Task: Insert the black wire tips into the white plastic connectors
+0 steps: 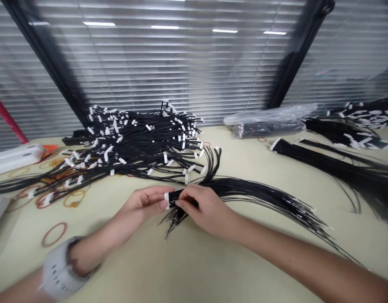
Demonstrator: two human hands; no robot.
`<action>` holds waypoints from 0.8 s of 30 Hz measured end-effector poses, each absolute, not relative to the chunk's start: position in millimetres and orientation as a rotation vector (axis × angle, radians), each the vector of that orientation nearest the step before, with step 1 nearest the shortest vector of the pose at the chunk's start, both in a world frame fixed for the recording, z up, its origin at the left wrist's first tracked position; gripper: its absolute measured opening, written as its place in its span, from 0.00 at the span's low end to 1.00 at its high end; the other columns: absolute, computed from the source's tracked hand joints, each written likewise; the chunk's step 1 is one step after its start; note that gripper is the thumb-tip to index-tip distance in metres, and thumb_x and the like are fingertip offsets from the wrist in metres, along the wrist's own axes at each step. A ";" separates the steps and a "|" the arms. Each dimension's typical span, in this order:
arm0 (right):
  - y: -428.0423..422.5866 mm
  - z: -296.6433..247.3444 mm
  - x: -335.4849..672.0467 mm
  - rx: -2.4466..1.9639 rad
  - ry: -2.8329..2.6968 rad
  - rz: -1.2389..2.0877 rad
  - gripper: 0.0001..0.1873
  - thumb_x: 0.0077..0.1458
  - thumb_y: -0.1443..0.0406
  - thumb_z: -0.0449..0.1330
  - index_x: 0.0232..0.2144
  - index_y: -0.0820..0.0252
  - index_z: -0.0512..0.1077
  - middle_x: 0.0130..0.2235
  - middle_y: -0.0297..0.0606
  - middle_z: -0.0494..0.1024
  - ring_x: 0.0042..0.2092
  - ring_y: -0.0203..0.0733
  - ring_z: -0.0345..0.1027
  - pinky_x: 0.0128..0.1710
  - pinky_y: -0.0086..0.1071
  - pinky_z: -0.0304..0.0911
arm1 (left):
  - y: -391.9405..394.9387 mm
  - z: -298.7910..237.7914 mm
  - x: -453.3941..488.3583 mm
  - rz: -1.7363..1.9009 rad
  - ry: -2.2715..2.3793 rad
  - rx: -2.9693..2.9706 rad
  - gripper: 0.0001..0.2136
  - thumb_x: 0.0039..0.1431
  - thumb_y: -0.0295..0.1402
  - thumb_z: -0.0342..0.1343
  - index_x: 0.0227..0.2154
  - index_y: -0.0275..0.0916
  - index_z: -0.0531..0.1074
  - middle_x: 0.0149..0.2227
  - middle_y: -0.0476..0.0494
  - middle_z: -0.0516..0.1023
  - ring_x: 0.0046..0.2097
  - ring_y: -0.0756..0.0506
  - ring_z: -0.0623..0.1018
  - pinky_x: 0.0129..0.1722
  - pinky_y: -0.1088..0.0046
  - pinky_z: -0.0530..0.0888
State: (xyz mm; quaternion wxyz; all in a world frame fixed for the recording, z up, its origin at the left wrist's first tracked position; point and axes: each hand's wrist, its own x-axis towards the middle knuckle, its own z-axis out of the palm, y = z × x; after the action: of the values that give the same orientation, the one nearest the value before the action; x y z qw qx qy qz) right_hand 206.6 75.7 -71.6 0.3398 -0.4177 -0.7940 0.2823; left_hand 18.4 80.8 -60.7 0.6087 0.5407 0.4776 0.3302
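Hands meet low in the middle of a pale table (pixel 194 269). Left hand (pixel 143 204), with a grey wristband (pixel 59 269) on its forearm, pinches a small white connector (pixel 166 201) between thumb and forefinger. Right hand (pixel 206 212), touching it, pinches the black wire bundle (pixel 178 196) right at the connector, other fingers curled.

At far left lie loose rubber bands (pixel 53 233). Behind the hands sits a big pile of black leads with white plugs (pixel 134 143). From the right hand a fan of thin black wires (pixel 269 200) sweeps right across the table, and a short tuft of bare ends (pixel 171 221) splays below the fingers. Further right are a clear plastic bag (pixel 266 122) and more dark bundles (pixel 339 164).

Likely troubles: the grip is only fingertips, so the tiny connector could slip or twist out. The fan's upper strands curl up close to the pile, so a pull could snag them and drag finished leads along. Single strands could slide out of the loose bundle, and the splayed ends could bend against the table
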 end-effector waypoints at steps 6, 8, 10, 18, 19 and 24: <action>75.8 -74.2 207.1 -1.054 -2.088 0.703 0.07 0.57 0.67 0.52 0.26 0.62 0.65 0.28 0.32 0.68 0.31 0.31 0.60 0.31 0.26 0.54 | 84.0 -62.4 17.5 0.716 1.080 1.264 0.14 0.51 0.32 0.60 0.42 0.38 0.73 0.43 0.41 0.78 0.44 0.44 0.75 0.46 0.69 0.69; 75.6 -74.6 206.6 -1.052 -2.080 0.687 0.07 0.57 0.67 0.52 0.26 0.62 0.65 0.27 0.32 0.67 0.30 0.31 0.59 0.30 0.26 0.54 | 83.6 -62.8 17.6 0.723 1.079 1.237 0.14 0.50 0.32 0.60 0.42 0.39 0.73 0.42 0.43 0.78 0.43 0.46 0.75 0.44 0.72 0.69; 74.9 -74.5 205.8 -1.044 -2.073 0.678 0.07 0.57 0.68 0.52 0.26 0.62 0.65 0.27 0.32 0.67 0.30 0.31 0.59 0.30 0.26 0.53 | 81.9 -63.0 17.9 0.751 1.088 1.199 0.14 0.49 0.31 0.61 0.41 0.41 0.74 0.38 0.46 0.79 0.38 0.49 0.75 0.40 0.77 0.69; 66.0 -74.1 202.4 -0.970 -1.961 0.594 0.06 0.56 0.70 0.51 0.27 0.61 0.64 0.27 0.32 0.66 0.28 0.30 0.58 0.27 0.25 0.53 | 72.6 -63.3 23.5 0.842 0.982 0.960 0.11 0.46 0.30 0.64 0.36 0.45 0.76 0.31 0.51 0.78 0.31 0.53 0.73 0.33 0.82 0.68; 65.2 -74.8 202.3 -0.964 -1.953 0.585 0.06 0.56 0.70 0.51 0.27 0.61 0.64 0.26 0.31 0.66 0.27 0.30 0.58 0.27 0.25 0.53 | 72.2 -64.0 23.7 0.839 0.973 0.971 0.11 0.46 0.30 0.64 0.36 0.44 0.76 0.30 0.50 0.78 0.30 0.53 0.73 0.32 0.81 0.68; 63.8 -79.1 202.4 -0.919 -1.934 0.571 0.06 0.56 0.71 0.51 0.27 0.61 0.63 0.26 0.31 0.65 0.26 0.29 0.56 0.25 0.24 0.52 | 70.4 -68.4 22.8 0.850 0.986 1.018 0.12 0.46 0.32 0.64 0.37 0.43 0.75 0.28 0.50 0.76 0.27 0.54 0.70 0.27 0.82 0.66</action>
State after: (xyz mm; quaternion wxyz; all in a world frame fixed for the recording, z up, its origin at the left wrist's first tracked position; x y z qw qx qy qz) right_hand 202.4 63.8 -79.1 0.4465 -0.3711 -0.7808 0.2307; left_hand 22.8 70.4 -68.4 0.6776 0.4531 0.4387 0.3782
